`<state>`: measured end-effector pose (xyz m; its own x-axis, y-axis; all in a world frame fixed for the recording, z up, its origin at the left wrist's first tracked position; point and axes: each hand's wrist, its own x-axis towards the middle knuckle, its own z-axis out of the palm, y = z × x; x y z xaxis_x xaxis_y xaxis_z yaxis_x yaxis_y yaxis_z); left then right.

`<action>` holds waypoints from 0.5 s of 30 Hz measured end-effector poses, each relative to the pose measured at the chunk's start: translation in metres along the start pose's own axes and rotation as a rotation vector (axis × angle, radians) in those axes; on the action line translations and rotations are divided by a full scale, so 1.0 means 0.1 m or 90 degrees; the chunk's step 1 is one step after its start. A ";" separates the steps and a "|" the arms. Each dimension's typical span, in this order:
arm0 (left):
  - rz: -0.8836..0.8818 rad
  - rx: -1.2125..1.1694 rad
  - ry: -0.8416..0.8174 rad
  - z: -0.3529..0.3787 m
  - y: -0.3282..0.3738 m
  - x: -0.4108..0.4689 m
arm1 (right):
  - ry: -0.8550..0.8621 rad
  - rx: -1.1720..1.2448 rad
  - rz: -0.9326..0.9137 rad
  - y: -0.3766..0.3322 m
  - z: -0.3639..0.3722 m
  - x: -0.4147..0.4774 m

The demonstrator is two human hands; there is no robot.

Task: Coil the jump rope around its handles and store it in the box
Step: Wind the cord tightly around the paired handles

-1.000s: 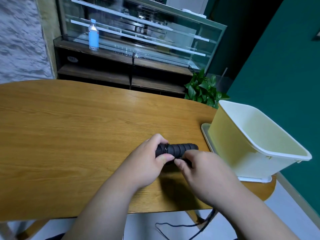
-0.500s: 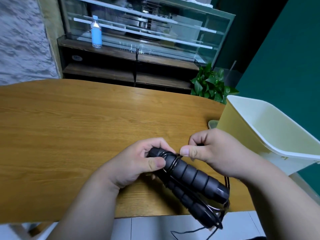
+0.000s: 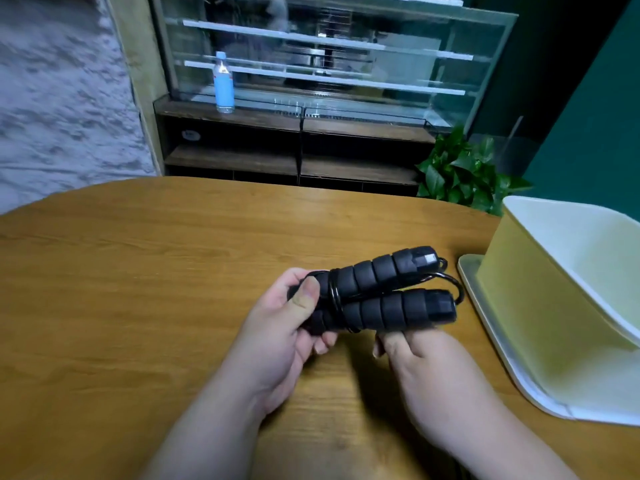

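Two black ribbed foam jump rope handles (image 3: 377, 296) lie side by side above the wooden table (image 3: 138, 289), their free ends pointing right toward the box. A thin black rope (image 3: 334, 292) is looped around them near their left ends, and a loop of it shows past the right ends. My left hand (image 3: 291, 327) grips the handles' left ends, thumb on top. Just below the handles, my right hand (image 3: 426, 368) has its fingers pinched together at their underside; the rope there is hidden. The pale yellow-green box (image 3: 540, 306) stands open at the right.
The box stands on a light lid or tray (image 3: 491, 327) at the table's right edge. Behind the table are a green plant (image 3: 460, 171), a dark shelf unit with a glass case, and a blue water bottle (image 3: 223, 83). A teal wall rises at the right.
The handles have swung from pointing down toward me to pointing right, toward the box. My right hand has dropped from above the handles to beneath them. The view has tilted up.
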<state>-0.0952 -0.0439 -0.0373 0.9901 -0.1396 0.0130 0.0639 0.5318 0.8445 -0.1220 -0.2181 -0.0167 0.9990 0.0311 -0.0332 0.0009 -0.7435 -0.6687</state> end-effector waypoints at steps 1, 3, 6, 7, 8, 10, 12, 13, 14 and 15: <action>0.003 0.000 0.010 0.03 -0.01 0.01 | 0.016 -0.002 -0.009 -0.03 0.01 -0.03; -0.006 0.024 0.039 0.10 -0.03 0.01 | 0.008 -0.024 0.012 -0.09 0.01 -0.07; -0.022 0.051 0.103 0.18 -0.13 0.03 | 0.012 -0.075 0.030 -0.09 -0.01 -0.09; -0.021 0.063 0.128 0.19 -0.14 0.04 | 0.005 -0.099 0.018 -0.12 -0.02 -0.12; -0.013 0.075 0.157 0.17 -0.16 0.05 | -0.005 -0.114 0.008 -0.11 -0.01 -0.13; 0.005 0.097 0.203 0.15 -0.18 0.07 | -0.020 -0.149 0.008 -0.13 0.01 -0.17; 0.023 0.134 0.238 0.13 -0.18 0.08 | -0.021 -0.160 0.018 -0.15 -0.01 -0.18; 0.036 0.169 0.249 0.13 -0.19 0.07 | -0.027 -0.157 0.035 -0.18 -0.01 -0.19; 0.051 0.211 0.254 0.13 -0.20 0.06 | -0.032 -0.155 0.051 -0.18 -0.02 -0.19; 0.070 0.253 0.255 0.14 -0.21 0.05 | -0.034 -0.154 0.063 -0.21 -0.04 -0.20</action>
<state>-0.0934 -0.0670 -0.0475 0.9632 0.2673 -0.0269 -0.0166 0.1590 0.9871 -0.1414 -0.2062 0.0010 0.9910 -0.0185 -0.1329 -0.0786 -0.8828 -0.4632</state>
